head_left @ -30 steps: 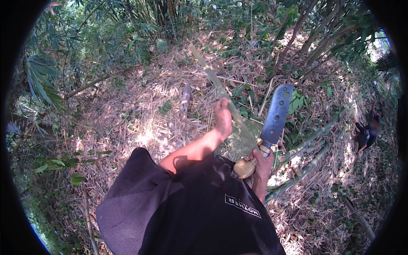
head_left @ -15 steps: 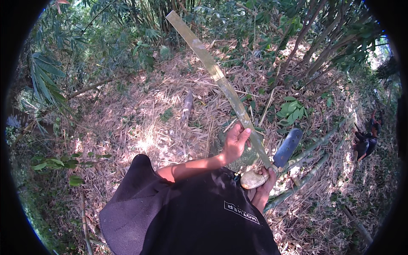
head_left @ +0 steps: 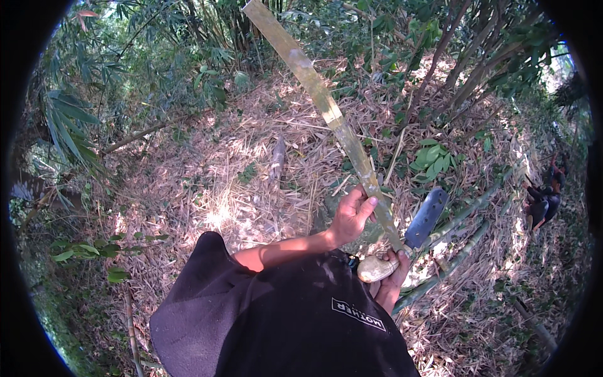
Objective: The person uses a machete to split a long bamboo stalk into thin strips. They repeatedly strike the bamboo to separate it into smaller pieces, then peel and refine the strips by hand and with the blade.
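Observation:
A long, flat split-bamboo strip point(head_left: 317, 94), yellow-green with a pale joint, slants from the upper left down to my hands. My left hand point(head_left: 353, 217) grips it near its lower end, fingers and thumb at its edge. My right hand point(head_left: 394, 273) is closed around the handle of a machete point(head_left: 427, 217), whose dark, broad blade points up and to the right. The handle's rounded, pale wooden butt point(head_left: 375, 269) sticks out toward my body. The strip's lower end meets my right hand beside the blade's base; my fingers partly hide that contact.
Green bamboo poles point(head_left: 449, 270) lie on the leaf-strewn ground at right. A leafy sprig point(head_left: 432, 160) stands beyond the blade. Dense bamboo stems point(head_left: 220, 28) rise at the back. At far right is a dark shape point(head_left: 543, 201), possibly a person, too unclear to tell.
The bamboo strip has turned slightly, showing more of its broad face, and its far end has risen. My left hand has shifted slightly with it. The machete stays almost in place.

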Tool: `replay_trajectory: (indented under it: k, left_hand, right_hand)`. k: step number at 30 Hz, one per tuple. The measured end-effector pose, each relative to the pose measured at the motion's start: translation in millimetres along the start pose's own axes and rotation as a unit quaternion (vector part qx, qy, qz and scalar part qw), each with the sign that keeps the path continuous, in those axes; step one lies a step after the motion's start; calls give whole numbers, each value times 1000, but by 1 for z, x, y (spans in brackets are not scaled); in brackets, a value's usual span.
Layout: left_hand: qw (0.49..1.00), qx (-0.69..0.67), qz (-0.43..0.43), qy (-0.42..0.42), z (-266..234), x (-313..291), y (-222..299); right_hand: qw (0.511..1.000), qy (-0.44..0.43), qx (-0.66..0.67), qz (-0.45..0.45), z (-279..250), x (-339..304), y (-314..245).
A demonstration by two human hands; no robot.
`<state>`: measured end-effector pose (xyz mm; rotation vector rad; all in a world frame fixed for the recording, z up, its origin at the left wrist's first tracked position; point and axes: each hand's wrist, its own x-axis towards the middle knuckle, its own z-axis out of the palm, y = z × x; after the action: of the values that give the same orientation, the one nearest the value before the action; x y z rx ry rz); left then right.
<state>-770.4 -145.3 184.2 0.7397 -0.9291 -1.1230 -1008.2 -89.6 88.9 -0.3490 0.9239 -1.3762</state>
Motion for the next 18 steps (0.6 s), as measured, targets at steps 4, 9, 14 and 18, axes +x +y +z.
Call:
replay_trajectory:
  k: [4,9,14,18]
  left_hand:
    - [1000,7,-12,3,3,-1,4]
    - [1000,-7,-26,2,3,-1,6]
    - [1000,-8,-28,-6,0,0,1]
    - [996,-65,-54,1,2,2,0]
  right_hand:
    - [1000,-11,-17,-3,3,-2,-2]
    - [999,-38,28,-3,14,-10,-8]
    - [998,-49,43,-2,21,-16,-9]
    - [995,-55,81,14,7,-13,-7]
